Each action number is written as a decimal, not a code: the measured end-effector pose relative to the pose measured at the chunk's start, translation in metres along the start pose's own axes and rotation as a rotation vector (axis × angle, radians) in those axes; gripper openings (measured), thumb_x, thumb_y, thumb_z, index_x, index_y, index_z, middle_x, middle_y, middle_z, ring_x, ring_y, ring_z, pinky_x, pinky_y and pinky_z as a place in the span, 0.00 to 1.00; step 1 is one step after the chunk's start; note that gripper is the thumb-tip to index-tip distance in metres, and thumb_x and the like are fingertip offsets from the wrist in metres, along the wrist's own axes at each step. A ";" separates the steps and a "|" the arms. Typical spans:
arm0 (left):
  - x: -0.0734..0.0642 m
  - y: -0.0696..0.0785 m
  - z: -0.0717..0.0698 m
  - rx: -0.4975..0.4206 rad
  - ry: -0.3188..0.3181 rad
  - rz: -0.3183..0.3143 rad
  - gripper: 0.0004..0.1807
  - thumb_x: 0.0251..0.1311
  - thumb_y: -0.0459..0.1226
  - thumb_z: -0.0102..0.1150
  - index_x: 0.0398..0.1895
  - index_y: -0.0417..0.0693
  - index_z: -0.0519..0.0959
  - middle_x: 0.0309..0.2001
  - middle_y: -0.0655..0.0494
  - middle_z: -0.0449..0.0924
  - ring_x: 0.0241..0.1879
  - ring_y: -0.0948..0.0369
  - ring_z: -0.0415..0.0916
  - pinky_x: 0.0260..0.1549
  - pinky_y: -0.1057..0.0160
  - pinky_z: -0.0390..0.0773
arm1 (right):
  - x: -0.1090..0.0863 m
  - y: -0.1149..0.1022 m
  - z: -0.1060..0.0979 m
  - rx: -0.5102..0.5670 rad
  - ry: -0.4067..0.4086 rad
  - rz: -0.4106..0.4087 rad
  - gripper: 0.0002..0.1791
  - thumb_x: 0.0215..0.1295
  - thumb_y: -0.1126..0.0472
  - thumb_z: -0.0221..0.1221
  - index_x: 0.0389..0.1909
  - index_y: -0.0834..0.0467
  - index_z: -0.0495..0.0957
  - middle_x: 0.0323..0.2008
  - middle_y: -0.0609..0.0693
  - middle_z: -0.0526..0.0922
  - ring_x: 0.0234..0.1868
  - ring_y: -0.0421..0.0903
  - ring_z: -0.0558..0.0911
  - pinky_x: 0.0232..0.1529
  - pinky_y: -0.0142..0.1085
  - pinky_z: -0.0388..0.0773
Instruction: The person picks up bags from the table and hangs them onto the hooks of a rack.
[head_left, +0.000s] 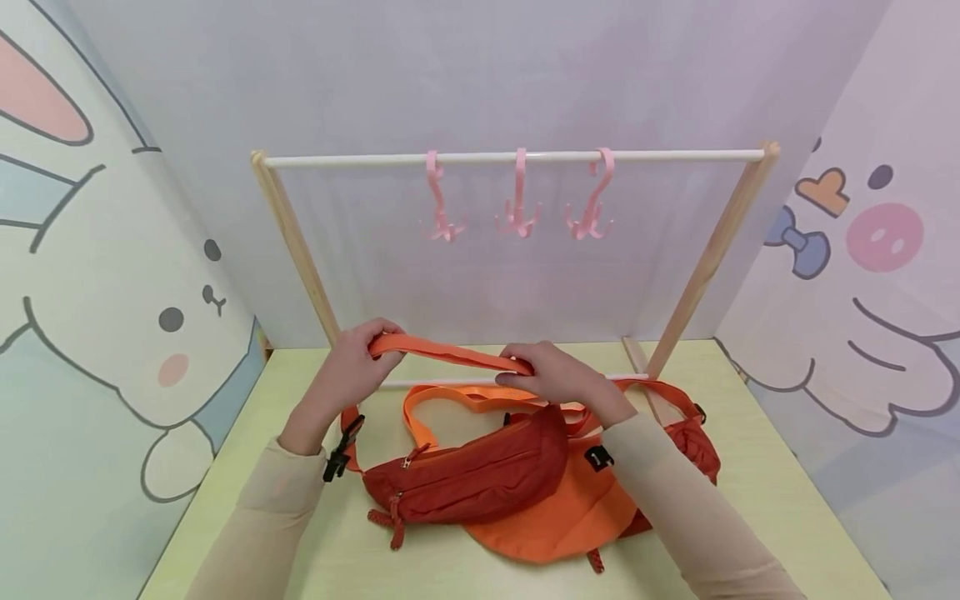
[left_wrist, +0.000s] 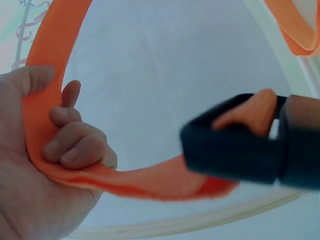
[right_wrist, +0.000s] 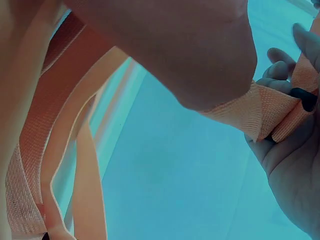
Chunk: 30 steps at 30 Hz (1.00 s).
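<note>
A dark red waist bag [head_left: 480, 475] with an orange strap [head_left: 450, 352] lies on the table. My left hand [head_left: 356, 367] grips one part of the strap; in the left wrist view its fingers [left_wrist: 82, 145] curl over the webbing, with a black buckle [left_wrist: 230, 145] hanging nearby. Farther right my right hand [head_left: 555, 375] holds the same strap, and a small black slider [right_wrist: 305, 99] shows at its palm in the right wrist view. Between the hands the strap spans raised above the bag. Under the bag, a rounded orange fabric piece [head_left: 562, 525] is partly covered.
Behind the bags stands a wooden rack with a white rail [head_left: 360, 160], from which three pink hooks [head_left: 520, 200] hang. More red fabric [head_left: 693, 450] with a strap lies right, partly behind my right sleeve [head_left: 675, 492]. Loose orange straps [head_left: 442, 396] loop behind the bag.
</note>
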<state>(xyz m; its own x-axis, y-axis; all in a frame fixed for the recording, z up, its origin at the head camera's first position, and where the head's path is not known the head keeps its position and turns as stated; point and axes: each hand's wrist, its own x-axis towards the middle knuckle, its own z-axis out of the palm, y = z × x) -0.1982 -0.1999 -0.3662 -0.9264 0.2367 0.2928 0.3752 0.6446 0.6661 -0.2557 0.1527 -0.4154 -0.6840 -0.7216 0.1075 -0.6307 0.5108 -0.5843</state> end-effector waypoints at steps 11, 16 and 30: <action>0.002 0.026 -0.025 0.032 -0.075 0.030 0.23 0.66 0.46 0.75 0.63 0.57 0.84 0.53 0.54 0.84 0.38 0.55 0.78 0.38 0.52 0.79 | -0.010 -0.017 -0.024 0.087 0.071 -0.026 0.20 0.82 0.43 0.55 0.65 0.47 0.82 0.21 0.45 0.72 0.19 0.42 0.65 0.27 0.40 0.70; 0.002 0.038 -0.034 0.052 -0.074 0.099 0.18 0.70 0.44 0.70 0.61 0.57 0.86 0.58 0.56 0.84 0.48 0.55 0.80 0.46 0.50 0.80 | -0.015 -0.032 -0.037 0.082 0.095 -0.048 0.15 0.84 0.45 0.53 0.57 0.43 0.85 0.24 0.44 0.74 0.20 0.44 0.68 0.26 0.40 0.70; 0.010 0.071 -0.056 0.112 0.095 0.210 0.12 0.77 0.41 0.62 0.55 0.49 0.89 0.33 0.55 0.81 0.27 0.55 0.67 0.29 0.56 0.69 | -0.011 -0.075 -0.072 0.038 0.275 -0.099 0.12 0.84 0.53 0.55 0.40 0.46 0.85 0.25 0.50 0.76 0.21 0.46 0.68 0.24 0.40 0.67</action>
<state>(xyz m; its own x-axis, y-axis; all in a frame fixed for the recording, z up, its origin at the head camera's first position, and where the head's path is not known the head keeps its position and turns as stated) -0.1794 -0.1927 -0.2774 -0.8196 0.3082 0.4830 0.5483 0.6666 0.5050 -0.2270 0.1556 -0.3145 -0.6966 -0.6108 0.3765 -0.6888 0.4224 -0.5892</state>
